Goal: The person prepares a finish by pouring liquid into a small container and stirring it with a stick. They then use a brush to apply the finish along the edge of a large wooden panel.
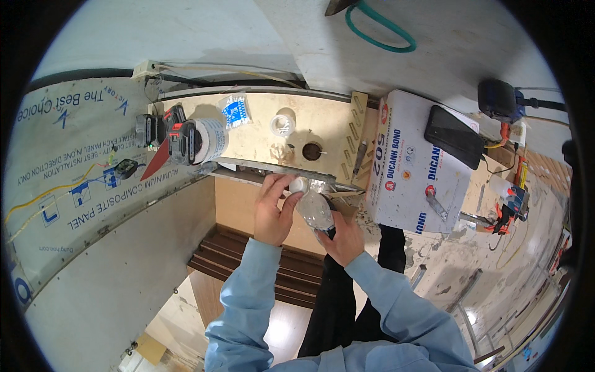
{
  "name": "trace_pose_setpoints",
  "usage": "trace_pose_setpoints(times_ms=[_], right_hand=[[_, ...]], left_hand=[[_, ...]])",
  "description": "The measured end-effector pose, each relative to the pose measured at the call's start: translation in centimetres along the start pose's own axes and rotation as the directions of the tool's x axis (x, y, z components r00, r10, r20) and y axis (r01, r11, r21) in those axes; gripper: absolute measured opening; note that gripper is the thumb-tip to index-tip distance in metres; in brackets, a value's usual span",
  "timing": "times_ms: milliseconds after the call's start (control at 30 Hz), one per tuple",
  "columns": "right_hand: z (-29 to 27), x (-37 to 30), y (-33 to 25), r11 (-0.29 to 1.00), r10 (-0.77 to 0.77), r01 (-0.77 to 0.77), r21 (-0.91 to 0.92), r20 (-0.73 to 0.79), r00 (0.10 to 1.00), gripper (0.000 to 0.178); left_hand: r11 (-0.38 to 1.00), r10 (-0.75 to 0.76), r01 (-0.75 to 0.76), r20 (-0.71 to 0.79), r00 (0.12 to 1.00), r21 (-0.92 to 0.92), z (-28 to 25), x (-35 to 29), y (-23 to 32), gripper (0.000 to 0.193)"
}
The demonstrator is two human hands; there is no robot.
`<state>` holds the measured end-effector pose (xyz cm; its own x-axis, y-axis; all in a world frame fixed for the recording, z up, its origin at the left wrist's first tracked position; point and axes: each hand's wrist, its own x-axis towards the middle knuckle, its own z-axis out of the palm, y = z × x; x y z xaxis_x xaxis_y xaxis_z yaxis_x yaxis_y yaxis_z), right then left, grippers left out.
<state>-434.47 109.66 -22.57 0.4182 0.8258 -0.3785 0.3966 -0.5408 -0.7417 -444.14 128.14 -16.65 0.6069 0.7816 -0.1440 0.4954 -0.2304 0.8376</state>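
I hold a clear plastic bottle (317, 212) at a tilt in front of the narrow bench. My left hand (273, 209) pinches the white cap (299, 185) at its upper end between thumb and fingers. Whether the cap sits tight or loose on the neck cannot be made out. Lower down, my right hand (344, 239) is wrapped around the bottle's base. Just beyond, on the bench top, are a small white round tub (282, 125) and a dark round opening or cup (312, 150) with a thin light stick at it.
Along the pale bench (260, 141) lie a blue-and-white packet (235, 111) and black-and-red power tool batteries (183, 141) by a white cylinder (212, 141). To the right, a white carton (403, 161) bears a black phone (453, 136). Brown slats (248, 266) lie below the bench.
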Motion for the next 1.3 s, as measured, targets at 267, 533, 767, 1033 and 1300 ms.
trace_pose_setpoints(times_ms=[267, 533, 767, 1033, 1300], right_hand=[[-4.7, -5.3, 0.8, 0.997, -0.059, 0.069, -0.046, 0.184, 0.981, 0.055], [-10.5, -11.0, 3.5, 0.979, -0.157, 0.09, 0.182, 0.399, 0.904, 0.052], [-12.9, -17.1, 8.3, 0.938, -0.204, 0.055, 0.343, 0.416, 0.886, 0.056], [-19.2, -25.1, 12.6, 0.923, -0.109, 0.019, 0.385, 0.214, 0.971, 0.054], [-19.8, -27.3, 20.5, 0.692, -0.194, -0.185, 0.698, 0.426, 0.884, 0.043]], left_hand=[[0.998, 0.051, -0.04, 0.267, 0.962, -0.045, -2.3, -4.7, 2.8, 0.043], [0.917, -0.027, 0.156, 0.333, 0.943, -0.367, -0.3, -12.2, 6.8, 0.039], [0.835, 0.018, 0.243, 0.464, 0.885, -0.495, 5.0, -14.9, 10.8, 0.029], [0.834, 0.107, 0.221, 0.542, 0.834, -0.505, 13.2, -16.1, 17.2, 0.042], [0.672, 0.143, 0.507, 0.767, 0.625, -0.539, 20.7, -16.8, 16.3, 0.052]])
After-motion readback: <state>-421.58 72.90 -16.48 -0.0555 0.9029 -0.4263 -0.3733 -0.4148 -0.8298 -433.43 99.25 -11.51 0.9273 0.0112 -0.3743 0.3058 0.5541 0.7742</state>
